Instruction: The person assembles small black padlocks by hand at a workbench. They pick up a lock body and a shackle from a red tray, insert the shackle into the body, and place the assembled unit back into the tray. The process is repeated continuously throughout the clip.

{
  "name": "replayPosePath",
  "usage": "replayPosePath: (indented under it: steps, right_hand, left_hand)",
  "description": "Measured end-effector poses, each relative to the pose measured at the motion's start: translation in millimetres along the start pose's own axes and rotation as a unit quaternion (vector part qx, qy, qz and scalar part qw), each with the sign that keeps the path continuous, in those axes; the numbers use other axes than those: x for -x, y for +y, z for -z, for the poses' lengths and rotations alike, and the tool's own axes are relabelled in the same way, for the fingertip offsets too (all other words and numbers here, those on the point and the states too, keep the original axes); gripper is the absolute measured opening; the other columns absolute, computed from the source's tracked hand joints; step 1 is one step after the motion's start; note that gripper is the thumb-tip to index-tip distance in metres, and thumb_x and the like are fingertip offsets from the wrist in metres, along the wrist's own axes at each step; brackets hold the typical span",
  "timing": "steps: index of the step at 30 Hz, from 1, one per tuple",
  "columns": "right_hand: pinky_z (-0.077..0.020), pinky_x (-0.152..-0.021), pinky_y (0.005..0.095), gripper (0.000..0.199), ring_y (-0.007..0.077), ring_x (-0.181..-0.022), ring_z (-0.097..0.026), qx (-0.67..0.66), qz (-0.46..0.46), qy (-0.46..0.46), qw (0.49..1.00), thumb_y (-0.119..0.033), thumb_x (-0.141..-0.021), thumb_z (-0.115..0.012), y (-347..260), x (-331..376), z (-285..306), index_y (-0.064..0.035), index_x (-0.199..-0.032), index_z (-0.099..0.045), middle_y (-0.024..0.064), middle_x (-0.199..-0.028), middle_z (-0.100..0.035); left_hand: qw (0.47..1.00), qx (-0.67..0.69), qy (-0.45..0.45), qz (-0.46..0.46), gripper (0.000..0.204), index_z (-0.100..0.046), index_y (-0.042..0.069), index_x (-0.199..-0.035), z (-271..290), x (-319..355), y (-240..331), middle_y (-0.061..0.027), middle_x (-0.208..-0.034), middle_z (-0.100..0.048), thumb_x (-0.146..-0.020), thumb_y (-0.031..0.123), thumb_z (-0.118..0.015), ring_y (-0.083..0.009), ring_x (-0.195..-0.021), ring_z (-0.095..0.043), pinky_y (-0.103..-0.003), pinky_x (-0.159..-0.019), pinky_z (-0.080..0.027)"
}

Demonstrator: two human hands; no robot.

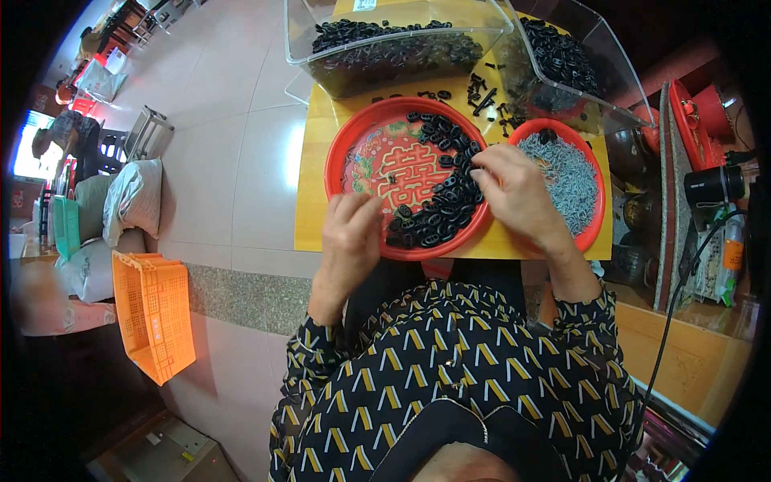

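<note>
A round red tray (333, 153) with a patterned bottom lies before me on the yellow table. Small black oval plastic pieces with two holes (454, 193) are heaped along its right side. Over the tray's lower left rim, my left hand (351, 233) is closed, its fingers pinched together; what they hold is hidden. My right hand (518, 189) reaches across the right rim with thumb and fingers pinched at the edge of the black heap. Whatever is between those fingertips is too small to make out. Under my right wrist, a smaller red tray (601, 201) holds many silvery screws (569, 189).
Two clear plastic bins full of black pieces, one at the back (393, 60) and one at the back right (562, 60), stand on the yellow table (313, 193). Loose black parts (482, 100) lie between them. An orange crate (157, 313) sits on the floor at left. Another person (68, 140) bends over far left.
</note>
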State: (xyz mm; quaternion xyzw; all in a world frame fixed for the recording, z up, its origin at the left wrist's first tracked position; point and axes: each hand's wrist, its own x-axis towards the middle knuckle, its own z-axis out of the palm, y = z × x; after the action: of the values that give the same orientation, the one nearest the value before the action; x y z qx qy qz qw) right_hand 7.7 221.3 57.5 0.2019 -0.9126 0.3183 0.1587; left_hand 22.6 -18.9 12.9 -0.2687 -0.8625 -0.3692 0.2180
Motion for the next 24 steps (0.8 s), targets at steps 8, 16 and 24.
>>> replayPosePath:
  steps: [8, 16, 24]
  right_hand:
    - [-0.0431, -0.07, 0.0384, 0.01, 0.0317, -0.077, -0.054, 0.017, -0.036, 0.016, 0.999, -0.005, -0.071, -0.057, 2, -3, -16, 0.0015, -0.078, -0.056, 0.0158, -0.077, -0.055]
    - [-0.0437, -0.07, 0.0382, 0.008, 0.0316, -0.076, -0.053, 0.082, -0.016, -0.017, 0.996, -0.004, -0.07, -0.055, 21, -14, -25, -0.0017, -0.077, -0.058, 0.0146, -0.075, -0.054]
    - [-0.0448, -0.071, 0.0355, 0.009, 0.0273, -0.082, -0.051, 0.221, 0.051, -0.09, 0.97, -0.005, -0.065, -0.055, 33, -35, -59, -0.0033, -0.074, -0.058, 0.0121, -0.078, -0.054]
  left_hand:
    - [0.99, -0.077, -0.117, -0.011, 0.008, -0.055, 0.002, -0.07, -21, -35, -26, -0.0137, -0.072, -0.052, -0.063, 0.005, -0.06, -0.0299, -0.072, -0.05, -0.037, -0.065, -0.042]
    - [0.978, -0.123, -0.17, -0.018, 0.01, -0.054, 0.001, -0.069, -40, -40, -34, -0.0156, -0.072, -0.053, -0.061, 0.004, -0.058, -0.0307, -0.074, -0.052, -0.038, -0.066, -0.042]
    - [0.972, -0.158, -0.173, -0.026, 0.013, -0.054, 0.0, -0.074, -40, -35, -30, -0.0158, -0.073, -0.052, -0.061, 0.003, -0.056, -0.0309, -0.073, -0.052, -0.038, -0.066, -0.042]
